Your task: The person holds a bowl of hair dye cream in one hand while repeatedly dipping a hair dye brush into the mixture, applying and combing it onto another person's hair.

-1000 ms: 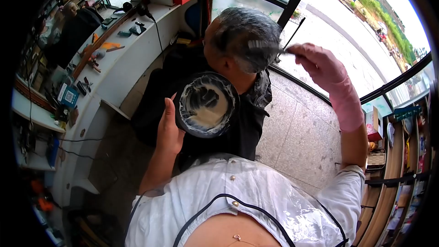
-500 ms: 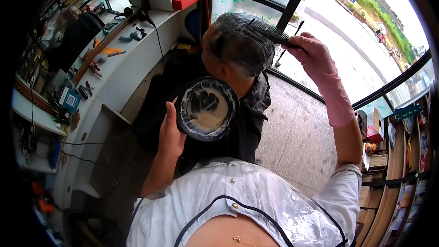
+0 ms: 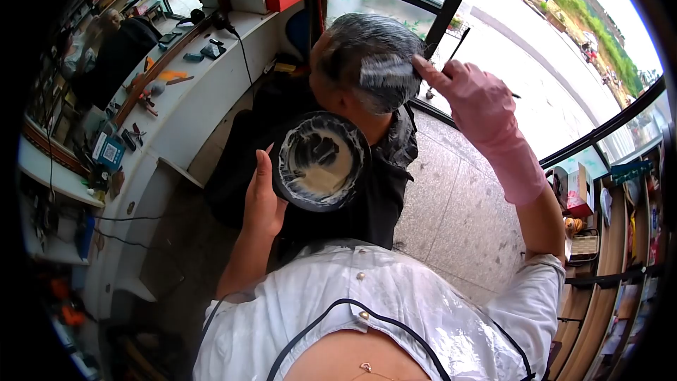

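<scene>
The right hand (image 3: 474, 102), in a pink rubber glove that runs up over the wrist, is closed around the thin handle of a tint brush (image 3: 386, 70), index finger stretched forward along it. The brush's broad, pale bristle head lies flat against the back of the seated person's hair (image 3: 367, 49), just beside the gloved fingertip; the slim dark tail of the handle pokes out behind the glove toward the window. The bristles look whitish and streaked, blurred at the edges, so their detail cannot be made out. The hair under them is dark grey, slick and glossy, combed close to the skull. The left hand (image 3: 262, 201), bare, grips the near rim of a round black mixing bowl (image 3: 321, 161), thumb up along the edge and fingers hidden under it. The bowl is held tilted toward the camera, just behind the seated person's shoulders, below the brush. Its inside is smeared with cream-coloured paste, thick at the lower wall and thinly scraped higher up, with dark patches of bare bowl showing through. The seated person wears a black cape (image 3: 367, 190). To the left runs a white counter (image 3: 204, 92) with small tools scattered along it, beneath a mirror (image 3: 106, 42). The wearer's own front shows a clear plastic apron (image 3: 395, 310) over a white top.
</scene>
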{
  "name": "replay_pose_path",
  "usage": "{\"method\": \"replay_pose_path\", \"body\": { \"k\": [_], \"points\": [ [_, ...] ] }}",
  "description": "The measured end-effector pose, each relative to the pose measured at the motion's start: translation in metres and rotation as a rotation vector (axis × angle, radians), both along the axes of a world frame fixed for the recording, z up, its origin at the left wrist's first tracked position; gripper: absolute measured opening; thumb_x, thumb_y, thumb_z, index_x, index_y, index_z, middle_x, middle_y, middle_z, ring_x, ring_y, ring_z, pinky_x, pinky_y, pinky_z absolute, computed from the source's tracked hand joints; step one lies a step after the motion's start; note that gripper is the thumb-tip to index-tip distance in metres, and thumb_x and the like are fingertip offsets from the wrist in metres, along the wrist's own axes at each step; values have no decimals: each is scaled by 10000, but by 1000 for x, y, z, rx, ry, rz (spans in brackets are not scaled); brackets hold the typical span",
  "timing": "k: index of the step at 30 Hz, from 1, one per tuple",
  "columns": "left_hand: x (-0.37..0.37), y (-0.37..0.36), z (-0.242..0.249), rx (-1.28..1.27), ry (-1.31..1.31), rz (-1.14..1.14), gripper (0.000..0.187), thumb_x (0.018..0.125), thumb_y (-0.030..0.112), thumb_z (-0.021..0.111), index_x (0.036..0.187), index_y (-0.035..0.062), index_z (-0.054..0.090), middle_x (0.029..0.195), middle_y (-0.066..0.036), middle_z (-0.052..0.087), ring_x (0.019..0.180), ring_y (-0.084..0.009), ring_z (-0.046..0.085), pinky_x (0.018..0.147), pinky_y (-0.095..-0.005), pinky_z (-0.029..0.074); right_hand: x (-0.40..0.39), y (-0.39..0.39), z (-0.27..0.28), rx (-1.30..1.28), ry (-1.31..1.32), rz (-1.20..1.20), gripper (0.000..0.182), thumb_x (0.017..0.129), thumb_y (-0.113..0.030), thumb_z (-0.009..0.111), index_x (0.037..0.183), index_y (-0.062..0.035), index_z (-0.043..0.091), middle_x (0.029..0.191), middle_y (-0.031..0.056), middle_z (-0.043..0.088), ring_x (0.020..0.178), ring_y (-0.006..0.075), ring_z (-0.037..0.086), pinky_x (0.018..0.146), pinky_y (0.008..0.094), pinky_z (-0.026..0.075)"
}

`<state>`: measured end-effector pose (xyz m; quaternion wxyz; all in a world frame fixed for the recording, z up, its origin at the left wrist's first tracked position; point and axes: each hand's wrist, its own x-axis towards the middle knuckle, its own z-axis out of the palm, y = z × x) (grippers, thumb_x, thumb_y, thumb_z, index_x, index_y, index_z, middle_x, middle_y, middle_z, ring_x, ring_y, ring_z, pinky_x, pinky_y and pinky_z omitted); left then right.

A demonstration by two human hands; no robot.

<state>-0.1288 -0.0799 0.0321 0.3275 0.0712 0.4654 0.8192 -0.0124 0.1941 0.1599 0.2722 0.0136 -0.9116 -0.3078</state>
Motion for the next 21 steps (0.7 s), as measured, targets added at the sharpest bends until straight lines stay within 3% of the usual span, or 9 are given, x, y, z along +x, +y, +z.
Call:
{"method": "replay_pose_path", "body": {
  "k": [2, 4, 8, 9, 12, 13, 16, 18, 21],
  "points": [
    [-1, -2, -1, 13, -5, -7, 734, 873, 551, 393, 1339, -1, 267, 1222, -98, 486, 1089, -173, 504, 903, -304, 428, -14, 3, -6, 29, 21, 15, 410, 844, -86, 512, 1219, -251, 527, 748, 25, 544, 513, 133, 529, 403, 269, 454],
    [-4, -2, -2, 18, -9, -37, 737, 870, 553, 396, 1340, 0, 266, 1222, -97, 486, 1087, -174, 506, 899, -301, 431, -21, 5, -16, 266, 51, 19, 290, 844, -199, 544, 1129, -244, 575, 749, 27, 519, 476, 106, 513, 379, 235, 443],
    [3, -2, 1, 34, -3, -1, 742, 867, 557, 398, 1340, 1, 266, 1226, -96, 483, 1087, -174, 505, 900, -299, 432, 5, 7, 3, 50, -217, 6, 285, 848, -189, 550, 1125, -252, 569, 701, 33, 509, 494, 122, 528, 384, 270, 442],
    [3, -2, 5, -5, -7, -4, 738, 869, 554, 394, 1340, 0, 266, 1228, -97, 482, 1087, -173, 506, 901, -299, 432, 1, 10, 4, 9, -103, 145, 250, 864, -196, 540, 1106, -246, 578, 635, 34, 489, 491, 116, 524, 378, 261, 435],
    [-1, -3, 5, -28, -11, -28, 730, 873, 549, 389, 1339, 1, 266, 1226, -97, 485, 1086, -171, 506, 902, -296, 434, -25, -7, 3, 127, -23, 144, 235, 861, -206, 546, 1088, -245, 591, 610, 28, 464, 487, 106, 509, 374, 246, 429],
    [-3, -4, 4, -8, -7, -44, 727, 874, 548, 387, 1339, 2, 267, 1223, -96, 487, 1086, -168, 507, 901, -294, 435, -36, -4, -15, 190, -38, -78, 256, 836, -188, 569, 1083, -250, 592, 642, 20, 453, 483, 99, 491, 370, 236, 426],
    [-3, -2, 4, 42, 7, -37, 728, 873, 551, 385, 1337, 3, 269, 1212, -93, 495, 1086, -164, 506, 895, -289, 439, -21, -6, -7, 181, -94, 57, 235, 822, -184, 582, 1052, -226, 604, 643, 19, 457, 487, 97, 501, 363, 234, 423],
    [-1, -2, 4, 31, 9, -30, 728, 872, 552, 383, 1337, 3, 269, 1213, -94, 493, 1092, -165, 502, 901, -290, 435, -2, -3, -3, 59, -172, 11, 214, 829, -202, 578, 1039, -174, 604, 607, 41, 488, 516, 158, 563, 358, 283, 431],
    [1, -3, 6, -3, 6, -24, 723, 874, 551, 377, 1334, 2, 274, 1216, -97, 490, 1102, -168, 495, 913, -292, 426, 0, 0, 4, -235, -334, -294, 197, 848, -181, 553, 1037, -151, 600, 654, 70, 538, 521, 187, 569, 389, 312, 444]
  ]
}}
